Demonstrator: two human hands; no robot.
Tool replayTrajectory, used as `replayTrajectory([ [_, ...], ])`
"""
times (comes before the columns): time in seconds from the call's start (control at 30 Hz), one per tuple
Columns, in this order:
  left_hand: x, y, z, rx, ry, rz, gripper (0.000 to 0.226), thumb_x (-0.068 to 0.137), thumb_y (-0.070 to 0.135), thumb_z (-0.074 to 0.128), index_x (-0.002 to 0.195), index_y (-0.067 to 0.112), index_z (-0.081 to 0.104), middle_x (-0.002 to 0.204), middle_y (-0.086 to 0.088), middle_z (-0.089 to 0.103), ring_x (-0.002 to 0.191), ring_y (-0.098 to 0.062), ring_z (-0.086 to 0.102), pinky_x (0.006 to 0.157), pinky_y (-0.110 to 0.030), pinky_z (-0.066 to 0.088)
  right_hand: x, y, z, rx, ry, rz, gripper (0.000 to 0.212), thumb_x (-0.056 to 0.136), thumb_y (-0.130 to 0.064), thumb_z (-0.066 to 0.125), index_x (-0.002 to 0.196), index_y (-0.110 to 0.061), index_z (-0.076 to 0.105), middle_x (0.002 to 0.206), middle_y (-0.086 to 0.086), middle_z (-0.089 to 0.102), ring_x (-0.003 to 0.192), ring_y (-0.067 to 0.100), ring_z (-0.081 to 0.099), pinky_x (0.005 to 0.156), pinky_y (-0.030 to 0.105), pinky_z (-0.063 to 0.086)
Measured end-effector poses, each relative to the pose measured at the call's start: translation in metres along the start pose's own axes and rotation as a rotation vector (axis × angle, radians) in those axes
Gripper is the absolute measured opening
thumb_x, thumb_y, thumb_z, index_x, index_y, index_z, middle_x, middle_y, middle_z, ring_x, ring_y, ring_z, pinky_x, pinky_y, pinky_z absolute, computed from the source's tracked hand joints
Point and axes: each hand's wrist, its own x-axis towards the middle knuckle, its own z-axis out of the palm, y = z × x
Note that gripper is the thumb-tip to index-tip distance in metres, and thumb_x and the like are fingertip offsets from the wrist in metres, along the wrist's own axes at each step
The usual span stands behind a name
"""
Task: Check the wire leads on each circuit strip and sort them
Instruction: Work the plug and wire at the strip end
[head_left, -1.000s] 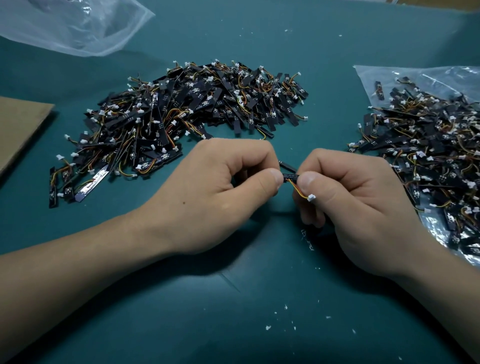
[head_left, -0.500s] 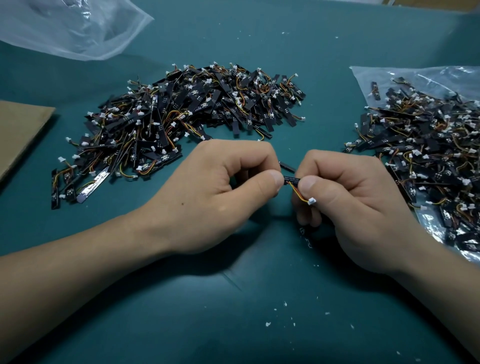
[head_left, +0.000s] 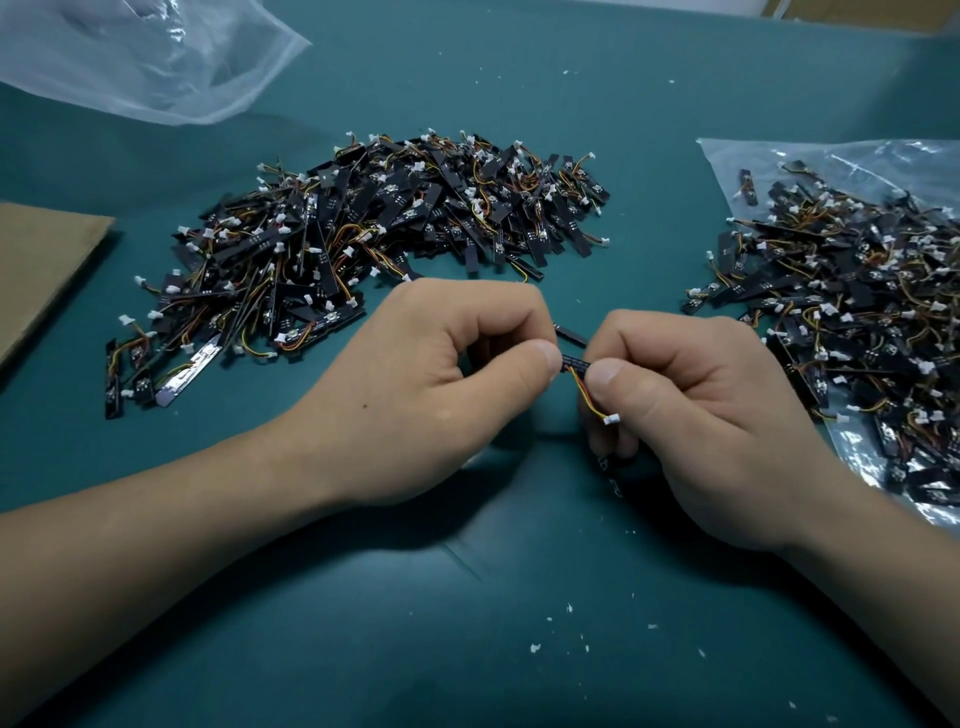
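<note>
A small black circuit strip (head_left: 573, 362) spans the gap between my two thumbs above the green mat. My left hand (head_left: 441, 384) pinches one end of it and my right hand (head_left: 691, 410) pinches the other. Its red and yellow wire lead (head_left: 589, 397) hangs down from the strip and ends in a white connector (head_left: 612, 419) beside my right thumb. A large pile of black strips with leads (head_left: 363, 244) lies behind my left hand. Another pile (head_left: 852, 291) lies on a clear plastic bag to the right.
An empty clear plastic bag (head_left: 140, 57) lies at the back left. A brown cardboard sheet (head_left: 41, 265) sits at the left edge. One loose strip (head_left: 570, 333) lies just behind my hands. White scraps (head_left: 571, 623) dot the mat (head_left: 467, 649) near the front.
Both hands keep pinching the same strip almost in place. The lead hangs a little longer below my right thumb.
</note>
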Motion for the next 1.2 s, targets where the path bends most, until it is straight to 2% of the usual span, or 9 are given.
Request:
replayTrajectory([
  [0.17, 0.0, 0.0, 0.0, -0.015, 0.0, -0.006, 0.024, 0.094, 0.015, 0.058, 0.07, 0.014, 0.058, 0.057, 0.007, 0.045, 0.054, -0.004, 0.04, 0.054, -0.017, 0.032, 0.001, 0.001, -0.001, -0.015, 0.001, 0.002, 0.026, 0.095, -0.02, 0.054, 0.069, -0.023, 0.057, 0.057, -0.004, 0.062, 0.05, 0.017, 0.055, 0.052, 0.028, 0.044],
  [0.37, 0.001, -0.001, 0.0, -0.031, 0.013, -0.017, 0.024, 0.093, 0.016, 0.058, 0.07, 0.011, 0.058, 0.056, -0.002, 0.046, 0.054, -0.007, 0.039, 0.053, -0.021, 0.032, 0.001, -0.001, 0.0, -0.043, -0.003, -0.01, 0.025, 0.094, -0.032, 0.05, 0.072, -0.026, 0.058, 0.059, -0.007, 0.063, 0.053, 0.019, 0.057, 0.054, 0.033, 0.046],
  [0.67, -0.001, 0.0, 0.0, -0.023, 0.038, 0.001, 0.025, 0.092, 0.013, 0.059, 0.067, 0.011, 0.058, 0.054, 0.004, 0.045, 0.052, -0.004, 0.038, 0.053, -0.018, 0.032, 0.001, 0.001, -0.001, -0.015, -0.055, 0.004, 0.026, 0.095, -0.023, 0.054, 0.07, -0.027, 0.056, 0.059, -0.008, 0.065, 0.052, 0.019, 0.057, 0.053, 0.033, 0.046],
  [0.83, -0.001, -0.002, 0.0, -0.069, 0.073, 0.036, 0.023, 0.094, 0.022, 0.056, 0.072, 0.016, 0.059, 0.059, 0.006, 0.046, 0.056, -0.008, 0.041, 0.055, -0.023, 0.034, 0.001, 0.004, -0.002, 0.008, -0.12, 0.003, 0.044, 0.095, -0.037, 0.047, 0.059, -0.013, 0.041, 0.052, 0.007, 0.038, 0.049, 0.006, 0.031, 0.049, 0.025, 0.028],
  [0.93, -0.001, -0.002, 0.0, -0.019, 0.15, 0.046, 0.026, 0.097, 0.03, 0.048, 0.096, 0.015, 0.068, 0.08, 0.008, 0.062, 0.076, -0.012, 0.058, 0.072, -0.026, 0.044, -0.001, 0.007, -0.003, 0.0, -0.101, -0.034, 0.046, 0.098, -0.033, 0.046, 0.057, -0.013, 0.037, 0.052, 0.007, 0.033, 0.048, 0.008, 0.029, 0.048, 0.026, 0.026],
  [1.0, 0.0, -0.002, 0.0, 0.073, 0.224, 0.006, 0.025, 0.098, 0.028, 0.05, 0.109, 0.015, 0.068, 0.097, 0.012, 0.066, 0.092, -0.013, 0.06, 0.085, -0.027, 0.045, -0.002, 0.009, -0.001, -0.004, 0.06, -0.101, 0.042, 0.103, -0.029, 0.044, 0.064, -0.016, 0.048, 0.055, 0.002, 0.042, 0.051, 0.01, 0.038, 0.052, 0.024, 0.031],
  [1.07, 0.0, -0.004, 0.001, 0.156, 0.255, -0.025, 0.027, 0.098, 0.03, 0.048, 0.112, 0.022, 0.069, 0.111, 0.018, 0.065, 0.108, -0.011, 0.059, 0.098, -0.034, 0.043, -0.002, 0.011, 0.0, 0.127, 0.231, -0.126, 0.023, 0.108, -0.022, 0.044, 0.097, -0.021, 0.065, 0.063, -0.003, 0.052, 0.055, 0.006, 0.046, 0.058, 0.016, 0.036],
  [1.13, 0.0, -0.005, 0.003, 0.245, 0.221, -0.052, 0.031, 0.097, 0.039, 0.043, 0.11, 0.031, 0.07, 0.124, 0.022, 0.064, 0.125, -0.007, 0.052, 0.108, -0.044, 0.033, 0.0, 0.014, 0.001, 0.188, 0.271, -0.081, 0.025, 0.107, -0.016, 0.046, 0.126, -0.023, 0.062, 0.065, -0.003, 0.057, 0.057, 0.005, 0.049, 0.06, 0.013, 0.038],
  [1.2, 0.0, -0.006, 0.006, 0.394, 0.163, -0.098, 0.028, 0.094, 0.043, 0.045, 0.104, 0.036, 0.07, 0.129, 0.027, 0.061, 0.128, -0.004, 0.045, 0.103, -0.039, 0.023, 0.0, 0.015, 0.001, 0.11, 0.243, -0.077, 0.025, 0.104, -0.014, 0.051, 0.122, -0.025, 0.066, 0.065, -0.001, 0.059, 0.056, 0.01, 0.05, 0.059, 0.017, 0.04],
])
